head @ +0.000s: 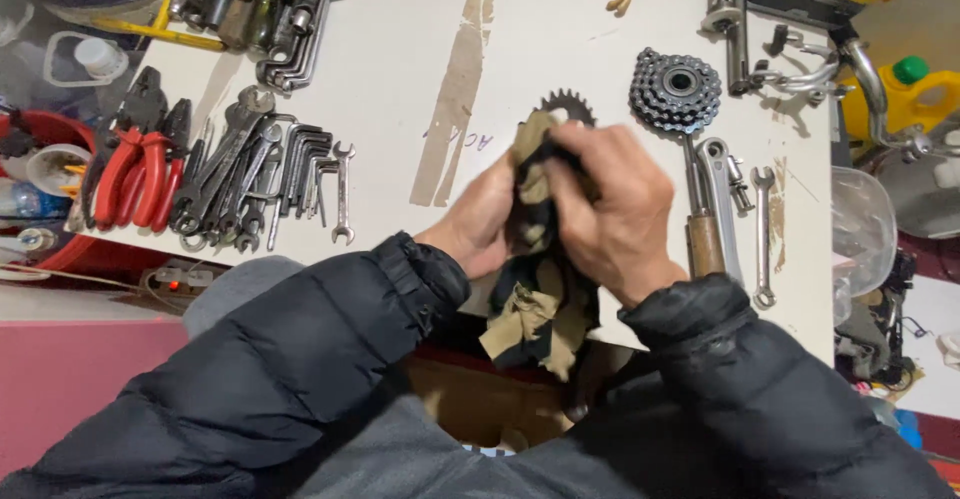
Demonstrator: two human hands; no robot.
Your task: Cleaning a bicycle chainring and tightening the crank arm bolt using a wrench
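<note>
The left hand (478, 221) and the right hand (612, 209) are both closing around a camouflage rag (535, 304) wrapping a toothed chainring (567, 107), which is sticking out just beyond the fingertips, slightly nearer the right hand.

Both hands are working at the near edge of the white worktop (400, 49). The left hand (480, 224) is cradling a toothed black chainring (566, 107) wrapped in a tan and black rag (535, 299), and the right hand (615, 209) is pressing the rag over it from above. The rag's tail is hanging over the near edge. A stacked sprocket cluster (676, 89) is lying just right of the chainring, spanners (265, 174) are fanning out towards the left edge beside red-handled pliers (135, 174).
</note>
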